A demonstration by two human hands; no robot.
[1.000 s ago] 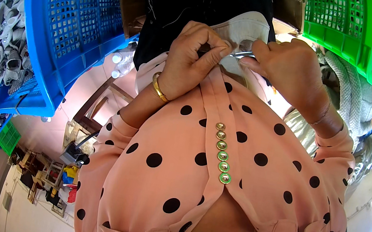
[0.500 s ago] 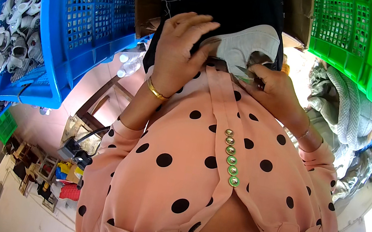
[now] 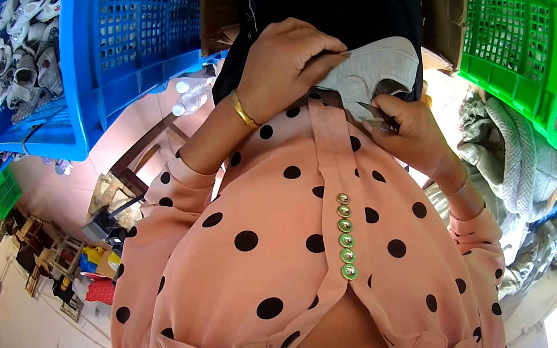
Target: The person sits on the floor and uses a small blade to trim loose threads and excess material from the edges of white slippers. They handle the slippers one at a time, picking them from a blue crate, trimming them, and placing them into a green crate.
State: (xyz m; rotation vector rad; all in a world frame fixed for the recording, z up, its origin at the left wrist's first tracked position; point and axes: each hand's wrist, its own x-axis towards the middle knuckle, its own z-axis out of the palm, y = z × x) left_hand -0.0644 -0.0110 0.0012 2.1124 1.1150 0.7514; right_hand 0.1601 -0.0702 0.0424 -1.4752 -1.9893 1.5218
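Note:
A whitish shoe upper [image 3: 384, 60] lies over my dark-clad lap at the top middle, its curved opening toward the right. My left hand [image 3: 288, 65] is closed on its left end, thumb and fingers pinched together at the edge. My right hand [image 3: 407, 131] is closed round a small pair of thread snips [image 3: 370, 119]. Their blades point left and sit close against the upper's lower edge; whether they touch it I cannot tell. The snips' handles are mostly hidden in my palm.
On the left stands a blue plastic crate [image 3: 145, 11], beside another holding many pale shoe uppers [image 3: 17, 42]. A green crate [image 3: 513, 47] is at the right, above a heap of grey fabric [image 3: 515, 166]. Cardboard [image 3: 217, 1] flanks my lap. Clear bottles [image 3: 190, 97] lie at the left.
My left hand has closed from spread fingers to a pinch on the upper's left end, shifting slightly right. My right hand and the snips have barely moved.

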